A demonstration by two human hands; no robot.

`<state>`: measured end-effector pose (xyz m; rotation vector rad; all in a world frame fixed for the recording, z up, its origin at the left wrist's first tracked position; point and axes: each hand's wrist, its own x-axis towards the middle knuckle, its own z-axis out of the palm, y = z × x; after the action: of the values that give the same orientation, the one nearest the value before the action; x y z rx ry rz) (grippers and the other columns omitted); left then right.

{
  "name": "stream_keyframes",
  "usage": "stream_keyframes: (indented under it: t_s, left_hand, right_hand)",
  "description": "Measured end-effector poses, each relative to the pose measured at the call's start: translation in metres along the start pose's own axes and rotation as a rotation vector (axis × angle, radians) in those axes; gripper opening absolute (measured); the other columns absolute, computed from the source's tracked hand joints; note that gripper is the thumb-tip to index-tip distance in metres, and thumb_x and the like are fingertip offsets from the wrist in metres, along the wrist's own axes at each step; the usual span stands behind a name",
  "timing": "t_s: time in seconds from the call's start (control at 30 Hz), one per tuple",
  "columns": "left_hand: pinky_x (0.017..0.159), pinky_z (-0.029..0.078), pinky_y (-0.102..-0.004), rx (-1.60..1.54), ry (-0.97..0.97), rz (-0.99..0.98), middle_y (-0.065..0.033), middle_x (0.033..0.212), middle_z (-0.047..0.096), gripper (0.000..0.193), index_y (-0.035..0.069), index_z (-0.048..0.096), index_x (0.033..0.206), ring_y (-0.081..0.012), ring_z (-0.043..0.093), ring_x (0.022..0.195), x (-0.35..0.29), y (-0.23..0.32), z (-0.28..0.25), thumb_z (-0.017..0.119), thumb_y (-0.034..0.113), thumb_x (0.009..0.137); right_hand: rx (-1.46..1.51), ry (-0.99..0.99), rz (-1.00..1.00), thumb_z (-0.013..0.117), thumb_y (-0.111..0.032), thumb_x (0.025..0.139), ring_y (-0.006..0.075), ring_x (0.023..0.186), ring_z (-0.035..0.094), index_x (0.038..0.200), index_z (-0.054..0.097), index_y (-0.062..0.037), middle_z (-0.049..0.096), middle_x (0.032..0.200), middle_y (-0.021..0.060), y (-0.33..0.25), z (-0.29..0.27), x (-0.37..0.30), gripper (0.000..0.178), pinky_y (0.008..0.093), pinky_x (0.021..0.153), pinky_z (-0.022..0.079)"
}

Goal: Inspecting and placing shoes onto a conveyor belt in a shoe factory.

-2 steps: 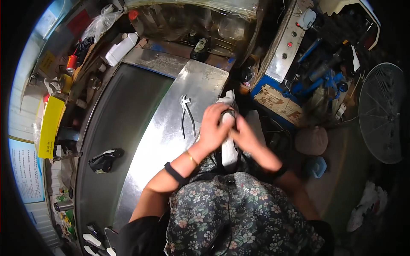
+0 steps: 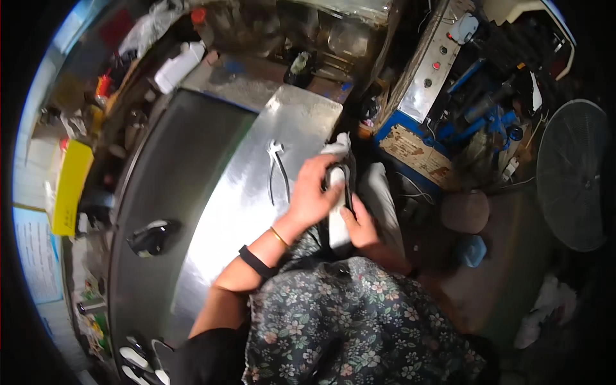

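1. Just past our flowery cloth [image 2: 372,308], at 12 o'clock, we have the held shoe [image 2: 337,176], or what looks like one. Its pale side faces up, with a dark edge around it.
2. Our left hand [image 2: 313,196] curls around it from 9 o'clock. The thumb lies on the pale side and the fingers bend over the far part, so we have a good hold.
3. Our right hand [image 2: 363,226] is close by, at 4 o'clock, with its thumb by the dark edge. Its other fingers are hidden, so we can't tell if it pinches anything.
4. The pliers [image 2: 274,151] lie on the shiny metal table [image 2: 237,192], between 10 and 11 o'clock, with no hand on them.
5. Between 8 and 9 o'clock, a black shoe [image 2: 151,239] sits on the dark belt [image 2: 192,160].
6. We think the step in hand is working on the edge with bare fingers. The next move calls for a still left hand and a sure grip from the right.
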<state>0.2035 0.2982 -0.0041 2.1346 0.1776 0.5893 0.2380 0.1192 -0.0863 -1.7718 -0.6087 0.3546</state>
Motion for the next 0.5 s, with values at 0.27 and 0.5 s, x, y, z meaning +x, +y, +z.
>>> stream_keyframes:
  t_s: [0.27,0.5]
  left_hand:
    - [0.085,0.048,-0.0254,-0.754,-0.152,-0.536,-0.0033,0.108,0.061,0.050,0.006,0.047,0.133,-0.0122,0.058,0.096,0.014,-0.044,-0.022,0.068,0.008,0.088]
    - [0.076,0.048,-0.0256,-0.536,-0.162,-0.508,-0.0033,0.102,0.060,0.051,0.008,0.047,0.130,-0.0112,0.056,0.088,0.010,-0.051,0.005,0.071,0.007,0.085]
  right_hand:
    - [0.668,-0.250,0.467,0.049,-0.036,0.102,0.0110,0.098,0.063,0.120,0.060,0.0058,0.068,0.108,0.0110,-0.025,-0.025,0.059,0.047,0.0262,0.085,0.050]
    - [-0.139,-0.382,0.437,0.025,-0.049,0.104,0.0407,0.103,0.062,0.113,0.062,0.0068,0.067,0.105,0.0258,-0.037,0.001,0.051,0.067,0.0423,0.088,0.047]
